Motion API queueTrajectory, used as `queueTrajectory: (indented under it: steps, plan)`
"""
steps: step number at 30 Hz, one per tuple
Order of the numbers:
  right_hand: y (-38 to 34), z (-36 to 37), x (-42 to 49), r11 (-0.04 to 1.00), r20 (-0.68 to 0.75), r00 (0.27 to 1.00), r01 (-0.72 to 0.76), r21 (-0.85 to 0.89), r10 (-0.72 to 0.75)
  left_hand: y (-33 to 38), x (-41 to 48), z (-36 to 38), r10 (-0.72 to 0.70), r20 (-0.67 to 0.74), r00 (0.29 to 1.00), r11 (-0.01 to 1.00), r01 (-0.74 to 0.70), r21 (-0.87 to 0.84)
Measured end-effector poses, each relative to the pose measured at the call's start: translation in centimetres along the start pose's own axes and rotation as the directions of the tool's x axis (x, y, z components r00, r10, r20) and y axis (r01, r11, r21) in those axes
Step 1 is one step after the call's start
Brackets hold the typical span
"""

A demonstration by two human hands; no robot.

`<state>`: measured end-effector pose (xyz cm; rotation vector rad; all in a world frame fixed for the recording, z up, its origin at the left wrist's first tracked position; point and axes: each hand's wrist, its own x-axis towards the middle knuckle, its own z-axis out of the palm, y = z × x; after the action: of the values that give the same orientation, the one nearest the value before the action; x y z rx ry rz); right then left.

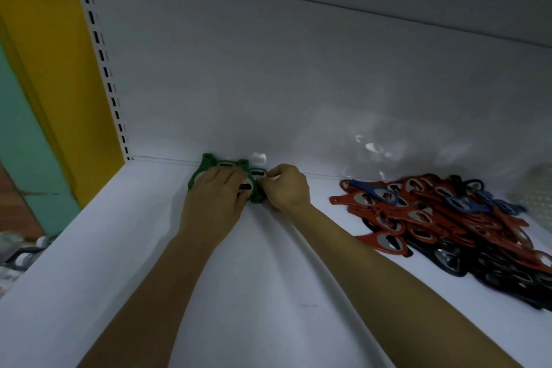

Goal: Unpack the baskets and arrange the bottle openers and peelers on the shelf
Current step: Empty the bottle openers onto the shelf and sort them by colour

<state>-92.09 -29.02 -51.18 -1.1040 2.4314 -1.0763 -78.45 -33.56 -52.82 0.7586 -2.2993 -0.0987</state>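
Note:
A few green bottle openers (209,165) lie side by side at the back of the white shelf (149,248), against the rear panel. My left hand (216,197) lies flat on them, fingers straight. My right hand (288,187) is just to their right, its fingertips pinching the right-hand green opener (257,197). A loose heap of red, blue and black bottle openers (442,218) lies further right on the same shelf.
The slotted shelf upright (101,60) stands at the left, with a yellow and teal wall behind it. A pale mesh object (537,197) sits at the far right edge. Some bottles show below the shelf at lower left (18,251).

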Motion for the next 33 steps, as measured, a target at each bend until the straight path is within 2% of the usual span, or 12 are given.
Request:
queueTrajectory:
  steps: [2, 5, 7, 9, 11, 14, 18, 22, 28, 33]
  plan:
    - [0.7, -0.8, -1.2, 0.998, -0.020, 0.998, 0.061, 0.007, -0.061, 0.7, 0.2, -0.3, 0.070, -0.012, 0.997, 0.997, -0.070, 0.024]
    - [2.8, -3.2, -3.6, 0.990, -0.048, 0.990, 0.129, -0.051, -0.131, 3.7, -0.3, 0.1, 0.292, 0.029, 0.956, 0.953, -0.293, 0.074]
    - [5.1, -5.5, -5.5, 0.982, -0.101, 0.977, 0.181, -0.062, -0.186, 6.1, -0.9, 0.7, 0.389, 0.076, 0.918, 0.921, -0.390, 0.002]
    - [7.8, -8.2, -7.5, 0.975, -0.168, 0.961, 0.209, -0.071, -0.218, 8.4, -0.9, 1.5, 0.416, 0.105, 0.903, 0.909, -0.412, -0.063]
    - [10.5, -10.8, -8.8, 0.969, -0.247, 0.940, 0.210, -0.131, -0.237, 11.0, -0.5, 2.4, 0.415, 0.123, 0.901, 0.907, -0.399, -0.135]
    - [13.4, -14.2, -9.2, 0.932, -0.334, 0.898, 0.182, -0.312, -0.287, 15.5, 0.0, 4.7, 0.406, 0.173, 0.898, 0.904, -0.365, -0.224]
    - [15.8, -15.8, -8.9, 0.880, -0.333, 0.897, 0.116, -0.461, -0.292, 19.2, -0.8, 7.8, 0.365, 0.216, 0.905, 0.907, -0.294, -0.301]
    - [16.5, -14.8, -9.4, 0.872, -0.270, 0.896, 0.212, -0.441, -0.354, 18.7, -1.5, 8.3, 0.285, 0.202, 0.937, 0.922, -0.210, -0.326]
    - [16.3, -14.9, -10.0, 0.844, -0.061, 0.886, 0.415, -0.340, -0.460, 17.8, -1.3, 7.7, 0.109, 0.262, 0.959, 0.924, -0.001, -0.381]
    - [16.2, -14.9, -9.9, 0.849, -0.124, 0.859, 0.452, -0.272, -0.497, 17.7, -0.9, 7.0, 0.059, 0.246, 0.967, 0.864, 0.074, -0.498]
